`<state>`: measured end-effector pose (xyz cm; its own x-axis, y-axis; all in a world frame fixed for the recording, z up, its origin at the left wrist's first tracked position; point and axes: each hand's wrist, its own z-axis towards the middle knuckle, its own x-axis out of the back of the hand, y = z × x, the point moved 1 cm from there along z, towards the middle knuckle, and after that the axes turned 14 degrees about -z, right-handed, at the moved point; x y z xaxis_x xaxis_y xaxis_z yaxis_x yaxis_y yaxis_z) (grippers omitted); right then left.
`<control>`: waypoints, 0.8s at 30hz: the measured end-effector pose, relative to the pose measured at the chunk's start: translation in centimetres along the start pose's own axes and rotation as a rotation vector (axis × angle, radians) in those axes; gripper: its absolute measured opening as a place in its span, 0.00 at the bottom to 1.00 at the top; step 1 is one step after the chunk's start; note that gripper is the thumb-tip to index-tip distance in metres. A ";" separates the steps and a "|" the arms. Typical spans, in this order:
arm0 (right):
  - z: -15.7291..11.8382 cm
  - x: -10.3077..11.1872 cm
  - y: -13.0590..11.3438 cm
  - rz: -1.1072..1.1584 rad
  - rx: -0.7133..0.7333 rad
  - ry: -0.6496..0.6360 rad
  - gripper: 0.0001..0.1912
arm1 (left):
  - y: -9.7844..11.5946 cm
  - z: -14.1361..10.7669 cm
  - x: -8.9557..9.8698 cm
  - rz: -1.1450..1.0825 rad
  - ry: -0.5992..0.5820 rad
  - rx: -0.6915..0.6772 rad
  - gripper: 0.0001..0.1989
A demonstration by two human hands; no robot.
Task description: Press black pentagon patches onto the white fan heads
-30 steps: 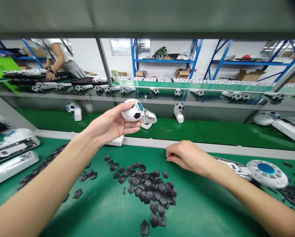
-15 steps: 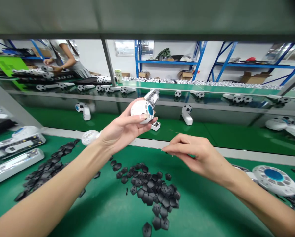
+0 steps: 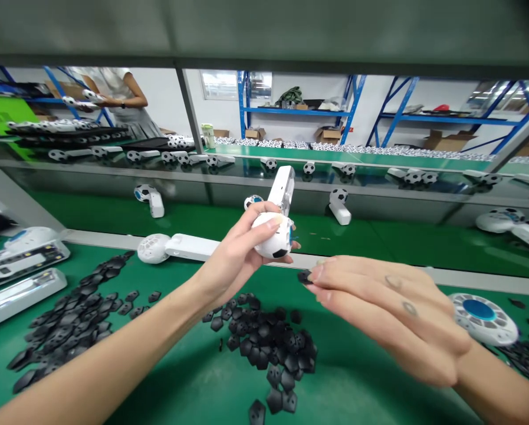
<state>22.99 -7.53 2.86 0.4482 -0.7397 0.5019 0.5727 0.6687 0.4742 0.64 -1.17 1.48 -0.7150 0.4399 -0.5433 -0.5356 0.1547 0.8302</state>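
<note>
"What's the left hand [image 3: 240, 251] got?"

"A white football-headed device [image 3: 269, 237], thumb and fingers wrapped round its ball, held up near the pale rail [image 3: 100, 238]."

"And the right hand [image 3: 388, 316]?"

"Fingertips pinched on a black pentagonal piece [image 3: 305, 277], near that device, beyond the pentagon pile [image 3: 264, 339] on the green worktop [image 3: 193, 372]."

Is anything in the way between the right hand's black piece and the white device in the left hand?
Only the left hand's fingers: their tips jut past the white device on the side nearest the black piece in the right hand. No other object shows in that gap.
</note>
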 end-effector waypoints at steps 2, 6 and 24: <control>0.0 0.2 0.1 -0.007 -0.007 0.002 0.15 | -0.1 -0.2 -0.2 0.022 -0.015 -0.011 0.14; 0.0 -0.5 -0.1 0.028 0.010 0.029 0.14 | -0.5 -0.4 -0.3 0.112 -0.022 -0.066 0.15; 1.3 -3.0 0.3 1.106 -1.208 -0.191 0.24 | -1.1 -1.2 -0.3 0.572 -0.112 -0.186 0.14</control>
<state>20.92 -5.04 2.44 0.9442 0.1072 0.3115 0.2632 0.3232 -0.9090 0.92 -2.51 0.58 -0.8661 0.4998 0.0067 -0.1578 -0.2862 0.9451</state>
